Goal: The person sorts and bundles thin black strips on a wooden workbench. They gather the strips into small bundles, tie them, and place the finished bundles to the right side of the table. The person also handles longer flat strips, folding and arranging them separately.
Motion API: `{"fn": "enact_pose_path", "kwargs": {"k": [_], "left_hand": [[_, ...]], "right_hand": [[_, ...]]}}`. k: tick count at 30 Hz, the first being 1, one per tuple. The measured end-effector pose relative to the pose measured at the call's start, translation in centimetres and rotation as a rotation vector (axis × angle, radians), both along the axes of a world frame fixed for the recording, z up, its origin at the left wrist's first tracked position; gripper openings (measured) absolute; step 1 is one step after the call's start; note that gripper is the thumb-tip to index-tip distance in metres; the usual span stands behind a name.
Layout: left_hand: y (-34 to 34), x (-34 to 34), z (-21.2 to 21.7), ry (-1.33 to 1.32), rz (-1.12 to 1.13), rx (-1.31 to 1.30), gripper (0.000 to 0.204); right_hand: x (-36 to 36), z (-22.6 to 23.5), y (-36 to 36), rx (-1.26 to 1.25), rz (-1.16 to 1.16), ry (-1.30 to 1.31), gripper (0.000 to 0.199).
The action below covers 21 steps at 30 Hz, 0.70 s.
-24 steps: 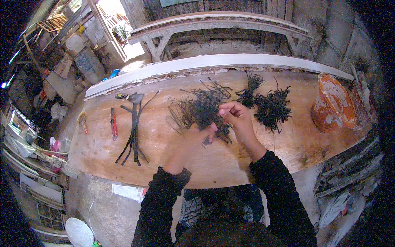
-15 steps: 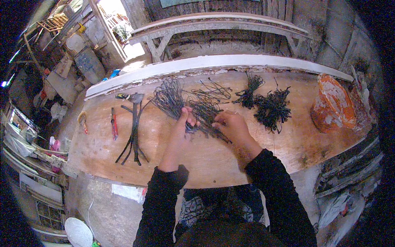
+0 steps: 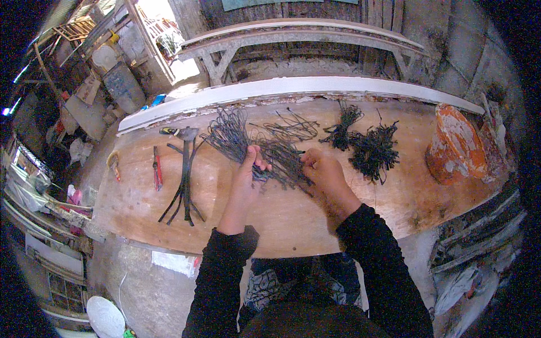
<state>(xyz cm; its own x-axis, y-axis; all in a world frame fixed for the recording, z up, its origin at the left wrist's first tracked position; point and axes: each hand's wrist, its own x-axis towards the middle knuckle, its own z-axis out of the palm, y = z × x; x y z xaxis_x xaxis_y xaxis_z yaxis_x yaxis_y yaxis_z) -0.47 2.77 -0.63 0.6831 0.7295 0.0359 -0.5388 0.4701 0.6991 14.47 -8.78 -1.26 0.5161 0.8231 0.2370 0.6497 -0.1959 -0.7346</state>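
While the left hand (image 3: 245, 181) grips cords (image 3: 227, 132), residue (image 3: 459, 130) streaks the bucket (image 3: 441, 164).

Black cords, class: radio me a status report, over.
Left hand holding black cord bundle. Right hand at neighbouring strands, hold unclear. Loose loops lie beyond, apparently not blocking.

The left hand (image 3: 245, 172) and right hand (image 3: 329, 174) hold thin black strings (image 3: 226, 132) over a wooden table (image 3: 273, 228).
The left grips 1 loopy bunch, and the right pinches more strings just beside it. To the right sit 2 dark bundles (image 3: 374, 150) and an orange bucket (image 3: 451, 146) smeared white. To the left lie long black strips (image 3: 185, 174) and a red tool (image 3: 157, 170).
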Motion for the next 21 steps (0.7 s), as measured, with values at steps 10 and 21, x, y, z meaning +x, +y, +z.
{"fn": "enact_pose_path", "kwargs": {"k": [10, 21], "left_hand": [[0.1, 0.4, -0.8, 0.148, 0.009, 0.004, 0.026], [-1.4, 0.3, 0.8, 0.285, 0.009, 0.053, 0.032]], "right_hand": [[0.7, 1.2, 0.2, 0.396, 0.019, 0.315, 0.014], [-0.1, 1.4, 0.1, 0.438, 0.081, 0.229, 0.016]]}}
